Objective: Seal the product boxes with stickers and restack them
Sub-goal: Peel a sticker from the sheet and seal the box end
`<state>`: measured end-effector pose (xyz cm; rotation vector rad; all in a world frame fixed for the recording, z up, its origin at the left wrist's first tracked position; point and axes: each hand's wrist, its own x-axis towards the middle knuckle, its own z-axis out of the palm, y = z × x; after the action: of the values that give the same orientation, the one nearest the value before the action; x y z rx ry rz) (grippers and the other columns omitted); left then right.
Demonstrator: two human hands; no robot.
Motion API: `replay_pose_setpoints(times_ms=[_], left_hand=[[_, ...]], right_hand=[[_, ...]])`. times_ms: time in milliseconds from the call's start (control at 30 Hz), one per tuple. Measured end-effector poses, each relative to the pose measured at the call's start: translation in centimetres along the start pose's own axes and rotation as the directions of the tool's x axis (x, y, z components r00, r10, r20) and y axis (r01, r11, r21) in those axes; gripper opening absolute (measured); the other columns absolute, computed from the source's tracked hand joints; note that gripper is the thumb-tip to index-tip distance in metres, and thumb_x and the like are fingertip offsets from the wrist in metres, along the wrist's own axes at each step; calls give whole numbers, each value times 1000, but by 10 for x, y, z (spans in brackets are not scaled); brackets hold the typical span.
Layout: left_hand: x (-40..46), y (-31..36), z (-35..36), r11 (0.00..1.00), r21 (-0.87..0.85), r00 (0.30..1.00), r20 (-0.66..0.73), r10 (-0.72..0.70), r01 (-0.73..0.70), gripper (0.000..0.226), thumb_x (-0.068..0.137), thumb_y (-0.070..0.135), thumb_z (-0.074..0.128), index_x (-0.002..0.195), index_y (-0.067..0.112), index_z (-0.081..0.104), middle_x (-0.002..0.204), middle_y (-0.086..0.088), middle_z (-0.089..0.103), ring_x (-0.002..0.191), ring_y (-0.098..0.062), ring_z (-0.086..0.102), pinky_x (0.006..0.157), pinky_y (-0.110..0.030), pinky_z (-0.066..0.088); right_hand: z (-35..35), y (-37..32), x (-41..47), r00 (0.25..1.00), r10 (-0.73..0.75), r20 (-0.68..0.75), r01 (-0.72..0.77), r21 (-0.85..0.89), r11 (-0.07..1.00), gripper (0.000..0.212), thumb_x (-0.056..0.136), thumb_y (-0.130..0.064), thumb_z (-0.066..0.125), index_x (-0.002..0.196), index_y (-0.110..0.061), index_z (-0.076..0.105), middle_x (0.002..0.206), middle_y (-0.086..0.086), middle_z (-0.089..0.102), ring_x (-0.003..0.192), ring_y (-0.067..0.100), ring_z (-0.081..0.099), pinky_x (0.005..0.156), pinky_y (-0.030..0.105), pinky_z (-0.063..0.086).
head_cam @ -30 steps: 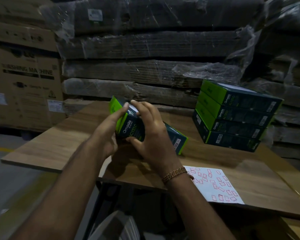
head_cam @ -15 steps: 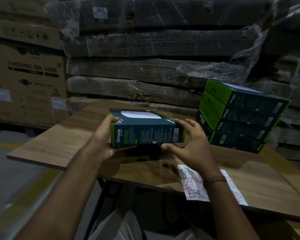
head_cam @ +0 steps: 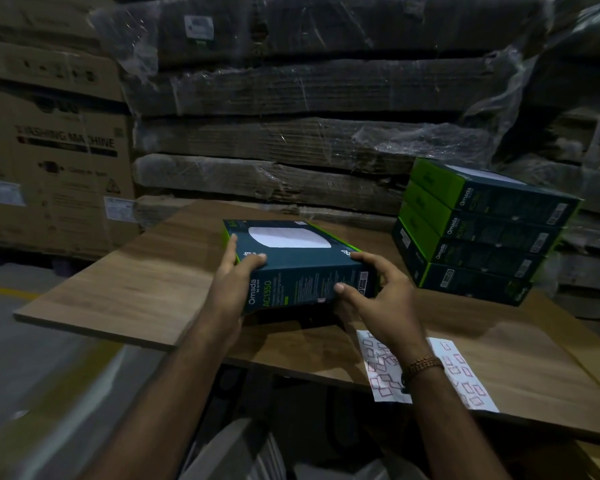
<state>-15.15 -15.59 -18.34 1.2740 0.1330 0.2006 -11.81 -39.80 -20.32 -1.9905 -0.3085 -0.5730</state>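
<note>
Observed held flat between both hands above the brown wood-grain surface (head_cam: 125, 299): one dark teal and green cardboard product box (head_cam: 302, 268), white oval print uppermost, "Omada AC1350" side facing the camera. Left hand (head_cam: 234, 282) gripped around the near left corner, thumb on top, fingers along the left edge. Right hand (head_cam: 378, 299) clasped at the near right end, thumb against the front face, fingers curled over the top edge. Noted well apart to the right: stack of four matching teal and green boxes (head_cam: 482, 230) resting on the surface. Noted near the front edge, partly hidden under the right wrist: white sheet of red-outlined stickers (head_cam: 461, 375). Behind: plastic-wrapped cardboard bundles (head_cam: 309, 98).
</note>
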Motion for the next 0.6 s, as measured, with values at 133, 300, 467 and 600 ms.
replay_pose_setpoints(times_ms=[133,300,467,600], left_hand=[[5,-1,4,1000,-2,1000,-10,24,-24,76,103,25,62,168,41,26,132,-10,70,115,-36,71,97,-61,59],[16,21,20,992,2,991,32,128,-128,74,103,24,63,168,37,30,128,-11,72,111,-33,72,80,-46,63],[25,73,57,973,-18,965,124,232,-232,47,104,20,60,147,37,52,111,-6,75,86,-20,72,56,-29,59],[34,112,97,958,-46,942,172,287,-283,24,105,21,57,121,39,61,108,-6,73,85,-21,71,65,-35,60]], right_hand=[[-3,2,2,999,-4,-38,6,30,1000,55,80,-29,93,129,-40,69,136,-10,63,124,10,62,99,41,61],[-19,-11,12,988,-57,-141,61,21,998,52,81,-35,93,127,-42,70,133,-13,65,121,3,63,99,39,61],[-55,-45,39,961,-162,-224,167,5,986,53,82,-29,93,130,-37,70,129,-15,66,120,2,63,101,40,60],[-93,-71,66,921,-248,-299,244,-53,968,56,82,-29,92,134,-32,70,133,-8,66,123,4,62,108,37,56]])
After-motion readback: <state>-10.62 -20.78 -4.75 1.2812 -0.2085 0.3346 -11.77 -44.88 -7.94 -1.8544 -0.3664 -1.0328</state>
